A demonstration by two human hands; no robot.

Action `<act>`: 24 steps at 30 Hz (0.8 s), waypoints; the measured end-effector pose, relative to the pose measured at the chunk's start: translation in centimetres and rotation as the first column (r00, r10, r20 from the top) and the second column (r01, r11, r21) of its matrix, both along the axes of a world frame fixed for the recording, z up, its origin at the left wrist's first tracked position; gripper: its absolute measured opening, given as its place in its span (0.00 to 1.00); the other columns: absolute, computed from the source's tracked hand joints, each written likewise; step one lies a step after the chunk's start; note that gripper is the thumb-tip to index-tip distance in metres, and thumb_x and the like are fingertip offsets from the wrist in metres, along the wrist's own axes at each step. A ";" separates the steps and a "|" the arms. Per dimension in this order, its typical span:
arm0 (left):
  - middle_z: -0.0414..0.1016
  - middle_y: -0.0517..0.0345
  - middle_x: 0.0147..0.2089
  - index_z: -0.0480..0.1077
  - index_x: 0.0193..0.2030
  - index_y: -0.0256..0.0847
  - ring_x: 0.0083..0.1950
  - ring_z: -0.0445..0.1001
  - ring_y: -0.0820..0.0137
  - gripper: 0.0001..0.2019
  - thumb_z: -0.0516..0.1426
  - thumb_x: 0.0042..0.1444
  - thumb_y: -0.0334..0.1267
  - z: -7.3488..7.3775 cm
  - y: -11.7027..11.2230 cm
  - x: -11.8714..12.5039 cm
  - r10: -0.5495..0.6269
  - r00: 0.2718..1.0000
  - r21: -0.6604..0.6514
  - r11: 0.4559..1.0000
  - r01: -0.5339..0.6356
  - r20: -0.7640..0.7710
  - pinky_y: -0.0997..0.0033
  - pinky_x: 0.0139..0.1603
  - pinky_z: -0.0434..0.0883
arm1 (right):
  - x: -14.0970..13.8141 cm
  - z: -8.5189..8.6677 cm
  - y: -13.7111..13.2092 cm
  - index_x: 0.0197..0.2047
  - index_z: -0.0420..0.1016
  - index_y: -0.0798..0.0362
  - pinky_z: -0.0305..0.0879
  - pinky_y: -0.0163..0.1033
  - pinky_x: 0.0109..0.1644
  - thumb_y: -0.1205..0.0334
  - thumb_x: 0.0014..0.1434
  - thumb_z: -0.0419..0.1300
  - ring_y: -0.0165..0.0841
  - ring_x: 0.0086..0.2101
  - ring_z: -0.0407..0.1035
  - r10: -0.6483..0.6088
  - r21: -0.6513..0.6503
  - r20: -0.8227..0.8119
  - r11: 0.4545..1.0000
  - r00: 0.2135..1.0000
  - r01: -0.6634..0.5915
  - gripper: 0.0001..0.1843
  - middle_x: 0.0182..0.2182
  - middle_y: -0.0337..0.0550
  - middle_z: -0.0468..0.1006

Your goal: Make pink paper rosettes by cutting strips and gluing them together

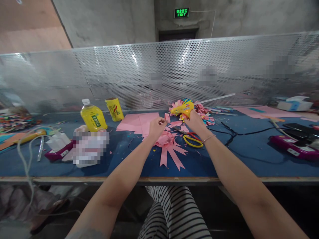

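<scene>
My right hand (195,122) grips a yellow glue gun (183,109), its nozzle pointing left toward a small pink paper piece (167,117). My left hand (157,127) pinches that paper piece between its fingertips. Below both hands a pink paper rosette with ribbon tails (169,146) lies on the blue tabletop (224,159). Yellow-handled scissors (191,138) lie just right of the rosette, under my right wrist.
Pink paper sheets (138,122) lie behind my left hand. A yellow drink bottle (92,116) and a yellow can (114,109) stand at left. A pile of finished paper flowers (205,114), a black cable (234,134), magenta boxes (290,147) and a perforated metal screen (159,73) surround the spot.
</scene>
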State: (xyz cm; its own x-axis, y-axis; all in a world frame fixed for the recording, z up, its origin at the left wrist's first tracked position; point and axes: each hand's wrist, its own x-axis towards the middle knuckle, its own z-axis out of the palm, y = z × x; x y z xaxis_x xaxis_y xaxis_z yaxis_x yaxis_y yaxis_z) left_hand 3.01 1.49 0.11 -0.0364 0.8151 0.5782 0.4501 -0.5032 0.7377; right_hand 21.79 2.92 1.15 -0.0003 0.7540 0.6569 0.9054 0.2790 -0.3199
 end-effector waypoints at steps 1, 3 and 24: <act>0.71 0.59 0.25 0.70 0.24 0.38 0.27 0.67 0.75 0.07 0.54 0.44 0.38 0.0 0.0 0.0 0.005 1.000 0.005 1.000 -0.005 0.002 0.76 0.28 0.62 | 0.0 0.0 0.0 0.40 0.61 0.60 0.61 0.44 0.40 0.64 0.49 0.50 0.44 0.39 0.66 -0.005 -0.005 0.002 1.000 1.000 0.005 0.14 0.36 0.57 0.70; 0.71 0.59 0.25 0.70 0.24 0.38 0.26 0.67 0.74 0.07 0.54 0.44 0.38 0.0 0.0 0.0 0.016 1.000 0.011 1.000 -0.016 0.002 0.75 0.28 0.62 | 0.1 0.0 0.0 0.40 0.61 0.60 0.61 0.43 0.39 0.63 0.49 0.50 0.44 0.38 0.67 -0.014 -0.012 0.006 1.000 1.000 0.014 0.14 0.36 0.56 0.71; 0.69 0.60 0.22 0.70 0.24 0.37 0.24 0.66 0.76 0.09 0.55 0.43 0.42 -0.1 0.4 -0.1 -0.050 0.991 -0.060 0.997 0.058 0.126 0.76 0.26 0.64 | 4.3 -1.1 0.9 0.33 0.74 0.53 0.57 0.40 0.43 0.68 0.47 0.56 0.40 0.39 0.66 0.071 -0.213 0.216 0.977 0.974 -0.024 0.08 0.32 0.48 0.75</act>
State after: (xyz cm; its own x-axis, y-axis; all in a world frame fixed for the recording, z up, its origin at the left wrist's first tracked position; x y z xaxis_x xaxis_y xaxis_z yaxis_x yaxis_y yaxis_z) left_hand 2.95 1.86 0.00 -0.0600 0.8525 0.5193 0.3265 -0.4748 0.8173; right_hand 26.08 3.84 0.06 -0.1665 0.8692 0.4655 0.9474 0.2719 -0.1690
